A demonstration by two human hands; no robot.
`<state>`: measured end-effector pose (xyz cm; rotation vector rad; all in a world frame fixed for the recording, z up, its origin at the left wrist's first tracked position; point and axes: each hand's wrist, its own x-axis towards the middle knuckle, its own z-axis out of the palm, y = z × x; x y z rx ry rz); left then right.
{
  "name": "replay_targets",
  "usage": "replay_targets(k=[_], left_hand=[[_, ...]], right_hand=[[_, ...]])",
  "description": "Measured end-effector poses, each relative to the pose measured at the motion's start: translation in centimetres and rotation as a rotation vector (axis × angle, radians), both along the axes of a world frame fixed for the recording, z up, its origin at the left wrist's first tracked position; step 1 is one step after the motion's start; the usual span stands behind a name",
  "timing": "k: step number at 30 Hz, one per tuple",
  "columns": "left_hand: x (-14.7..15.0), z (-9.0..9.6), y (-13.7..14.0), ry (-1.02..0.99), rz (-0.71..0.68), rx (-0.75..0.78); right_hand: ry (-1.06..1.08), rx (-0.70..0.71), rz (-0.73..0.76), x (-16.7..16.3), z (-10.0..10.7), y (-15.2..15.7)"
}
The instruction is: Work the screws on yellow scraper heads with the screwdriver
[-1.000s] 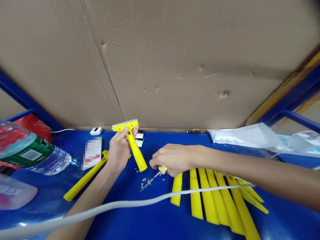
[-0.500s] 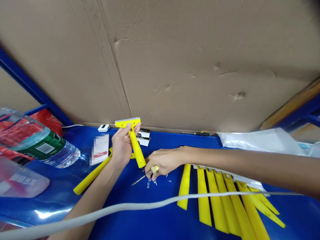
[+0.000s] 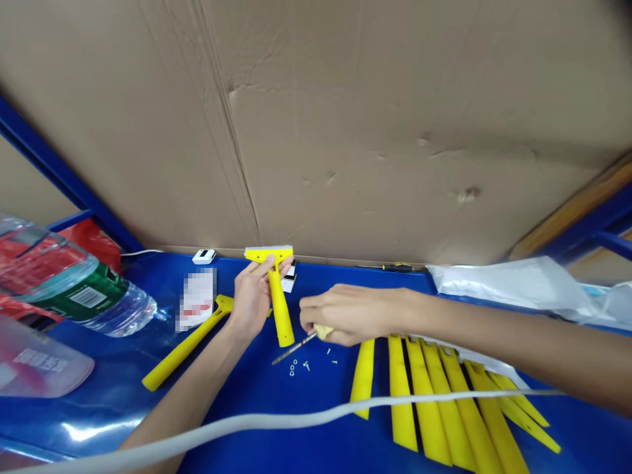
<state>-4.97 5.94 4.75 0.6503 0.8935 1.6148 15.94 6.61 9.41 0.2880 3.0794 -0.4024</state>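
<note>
My left hand (image 3: 253, 299) is closed around the neck of a yellow scraper (image 3: 280, 306), its wide head up and its handle hanging down. Two small holes show in the head. My right hand (image 3: 340, 313) is closed on a screwdriver (image 3: 296, 347) with a pale yellow handle; its shaft points down and left, below the scraper's handle end. Small nuts (image 3: 292, 368) and screws (image 3: 306, 366) lie on the blue table (image 3: 276, 421) beneath my right hand. Another yellow scraper (image 3: 187, 345) lies left of my left wrist, its head partly hidden.
Several yellow handles (image 3: 405, 401) lie in a row at the right, partly under my forearm. A white cable (image 3: 276, 421) crosses the foreground. Left stand a water bottle (image 3: 93, 289) and a clear cup (image 3: 44, 362). Another screwdriver (image 3: 397, 268) and a plastic bag (image 3: 503, 283) lie at the back.
My left hand has moved right and slightly down with the scraper, which hangs more upright. My right hand has shifted right with the screwdriver, away from the scraper's handle end.
</note>
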Motion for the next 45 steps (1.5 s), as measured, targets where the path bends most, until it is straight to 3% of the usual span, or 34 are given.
replay_targets(k=[5,10,19,28,33,39,45], left_hand=[[1.6,-0.4,-1.3,-0.021,-0.223,0.000],[3.2,-0.6,-2.7,-0.049,-0.329,-0.029],[4.2,-0.5,-3.6,-0.040,-0.353,-0.098],[4.2,-0.7,-3.8,-0.006,-0.397,-0.115],[4.1,-0.8,-3.6,-0.019,-0.373,-0.115],[2.9,-0.7,-2.3,-0.078,-0.231,-0.067],[1.2,-0.2,-1.1,-0.058,-0.113,-0.083]], right_hand=[[0.217,-0.004,-0.304,2.1,2.9,0.3],[0.379,-0.025,-0.548,2.5,2.0,0.3],[0.388,-0.057,-0.673,1.9,1.2,0.2],[0.263,-0.455,-0.781,1.8,2.2,1.9],[0.265,-0.614,-0.739,2.5,2.2,2.8],[0.453,-0.490,-0.475,1.9,2.1,2.2],[0.022,-0.427,-0.075,-1.2,-0.3,0.1]])
